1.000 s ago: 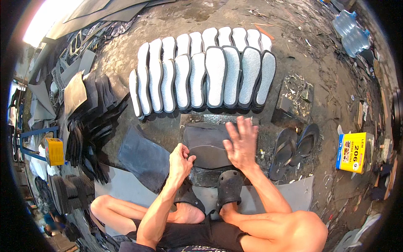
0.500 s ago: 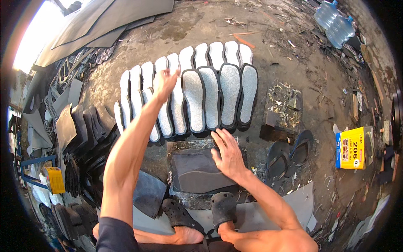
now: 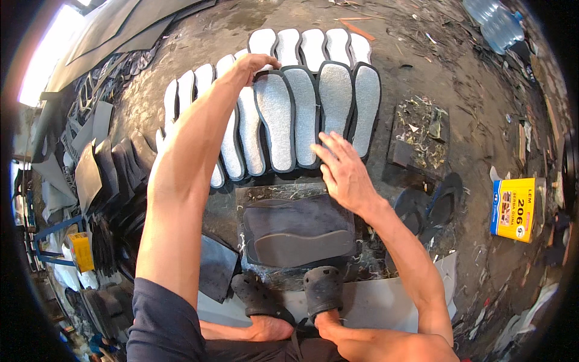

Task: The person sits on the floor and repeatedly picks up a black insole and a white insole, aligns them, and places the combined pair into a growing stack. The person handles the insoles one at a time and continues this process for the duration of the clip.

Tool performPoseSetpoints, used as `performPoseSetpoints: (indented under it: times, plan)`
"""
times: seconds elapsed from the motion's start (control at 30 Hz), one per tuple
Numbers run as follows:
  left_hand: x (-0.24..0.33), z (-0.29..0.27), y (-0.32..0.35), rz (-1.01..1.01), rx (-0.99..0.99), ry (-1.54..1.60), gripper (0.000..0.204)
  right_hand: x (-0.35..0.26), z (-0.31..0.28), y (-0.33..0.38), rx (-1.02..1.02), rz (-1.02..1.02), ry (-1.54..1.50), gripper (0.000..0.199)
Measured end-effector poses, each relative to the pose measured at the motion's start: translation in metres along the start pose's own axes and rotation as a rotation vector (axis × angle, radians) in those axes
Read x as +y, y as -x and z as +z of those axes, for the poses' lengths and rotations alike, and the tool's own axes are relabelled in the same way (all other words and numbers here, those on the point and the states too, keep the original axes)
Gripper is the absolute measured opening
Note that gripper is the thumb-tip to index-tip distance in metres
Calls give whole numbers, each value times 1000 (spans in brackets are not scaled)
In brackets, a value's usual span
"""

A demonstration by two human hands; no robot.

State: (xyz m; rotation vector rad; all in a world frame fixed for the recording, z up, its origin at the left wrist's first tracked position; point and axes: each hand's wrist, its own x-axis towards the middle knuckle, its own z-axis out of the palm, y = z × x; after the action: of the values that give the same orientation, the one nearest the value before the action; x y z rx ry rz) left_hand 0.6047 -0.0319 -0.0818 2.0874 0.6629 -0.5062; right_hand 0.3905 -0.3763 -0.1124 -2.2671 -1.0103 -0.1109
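Observation:
My left hand (image 3: 252, 65) reaches far forward and its fingers rest on the top of a white shoe sole (image 3: 272, 120) in the overlapping row of soles (image 3: 335, 90) laid on the ground. My right hand (image 3: 342, 169), fingers spread, presses flat on the upper right corner of a dark rubber sheet (image 3: 289, 220) lying on a cutting board (image 3: 265, 196). A sole-shaped piece (image 3: 301, 246) lies on that sheet. My two feet in dark clogs (image 3: 323, 291) sit just below the board.
Stacks of dark rubber pieces (image 3: 102, 175) lie at the left. A black tray of scraps (image 3: 422, 130), a pair of dark sandals (image 3: 443, 202) and a yellow box (image 3: 512, 208) are at the right. Plastic bottles (image 3: 497, 21) lie far right.
My left hand left the dark sheet and stretched forward to the row of soles, moving right along it. My right hand stayed on the sheet.

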Motion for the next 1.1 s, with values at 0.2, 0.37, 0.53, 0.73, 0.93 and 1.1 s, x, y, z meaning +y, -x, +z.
performPoseSetpoints:
  times: [0.2,0.37,0.53,0.73,0.93,1.1]
  plan:
    - [23,-2,38,-55,346,-5,78,6,-19,-24,-18,-69,8,53]
    - [31,11,54,11,225,-11,60,-1,-6,-18,-96,-62,45,54]
    - [-7,-48,-4,66,5,-18,37,-6,2,-29,-177,-55,78,53]
    - [13,-73,-8,65,356,634,27,3,4,-21,-185,-33,120,52]
    - [3,-58,88,456,169,861,23,8,-20,-26,106,281,-440,50]
    - [-68,9,273,322,-468,203,53,-17,-69,-3,332,335,-1141,86]
